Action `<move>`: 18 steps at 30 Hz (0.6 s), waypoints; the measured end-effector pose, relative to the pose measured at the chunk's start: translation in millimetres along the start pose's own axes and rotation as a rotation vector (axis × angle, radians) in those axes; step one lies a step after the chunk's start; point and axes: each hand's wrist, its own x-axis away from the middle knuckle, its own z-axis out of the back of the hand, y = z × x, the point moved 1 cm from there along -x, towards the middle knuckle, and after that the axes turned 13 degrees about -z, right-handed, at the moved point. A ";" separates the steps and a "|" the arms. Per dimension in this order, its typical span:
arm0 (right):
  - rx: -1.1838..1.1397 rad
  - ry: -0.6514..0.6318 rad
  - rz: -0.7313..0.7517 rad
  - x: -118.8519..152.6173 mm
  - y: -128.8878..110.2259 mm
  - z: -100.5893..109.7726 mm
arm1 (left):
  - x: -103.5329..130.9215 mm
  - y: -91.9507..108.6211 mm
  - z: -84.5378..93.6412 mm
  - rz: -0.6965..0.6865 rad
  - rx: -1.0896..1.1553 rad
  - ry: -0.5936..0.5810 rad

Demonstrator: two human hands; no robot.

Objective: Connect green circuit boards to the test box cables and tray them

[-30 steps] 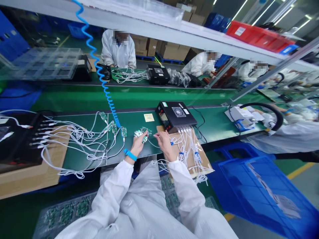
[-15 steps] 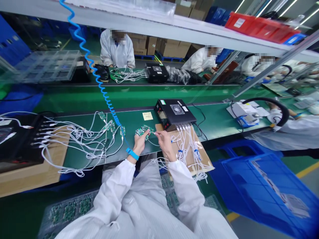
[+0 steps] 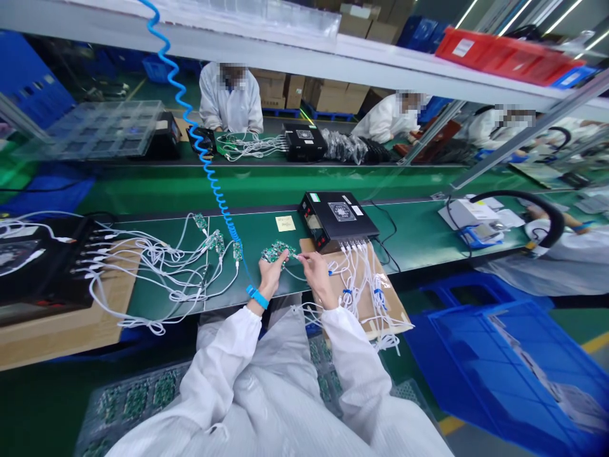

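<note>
Head view, left hand: the left hand (image 3: pixel 270 274) is closed around a bunch of green circuit boards (image 3: pixel 276 251), thumb on top; a blue wristband (image 3: pixel 257 297) circles the wrist.
Head view, right hand: the right hand (image 3: pixel 314 271) pinches a small white cable end (image 3: pixel 297 256) between thumb and fingertips, at the right edge of the held boards; whether it is plugged in, I cannot tell.
Held boards: up in the left hand, over the near part of the green tabletop (image 3: pixel 257 225), in front of a yellow note (image 3: pixel 285 223).
Right of the note: a black fan box (image 3: pixel 339 219), with white cables (image 3: pixel 364 266) running from its front over a cardboard sheet (image 3: pixel 354 311); some are bound with blue ties (image 3: pixel 379 298).
Left side: a second black box (image 3: pixel 42 273) on a cardboard piece (image 3: pixel 85 324), its tangled white leads (image 3: pixel 162 266) reaching several loose boards (image 3: pixel 216 243).
Above: a coiled blue hose (image 3: pixel 209 171) hangs down beside the loose boards; a red bin (image 3: pixel 504 57) sits on the shelf (image 3: pixel 266 35).
Below: clear trays (image 3: pixel 137 397) of boards under the tabletop, and a blue crate (image 3: pixel 495 355) at the right.
Across: a person in a white coat (image 3: pixel 231 101) behind the farther bench (image 3: pixel 266 162).
</note>
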 end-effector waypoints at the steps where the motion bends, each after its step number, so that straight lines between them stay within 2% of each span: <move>1: -0.003 -0.007 -0.003 -0.2 0.0 0.2 | 0.5 -0.6 -0.4 -0.004 0.000 0.005; 8: -0.057 -0.032 0.004 -1.5 -2.5 2.9 | 2.3 -3.0 -3.7 -0.011 0.007 -0.012; 14: -0.133 0.016 -0.013 -4.4 -4.1 0.2 | 0.1 -0.5 -7.0 -0.036 0.005 -0.053; 18: -0.146 -0.004 -0.033 -8.0 -3.3 -2.0 | -2.4 2.0 -7.2 -0.051 -0.009 -0.076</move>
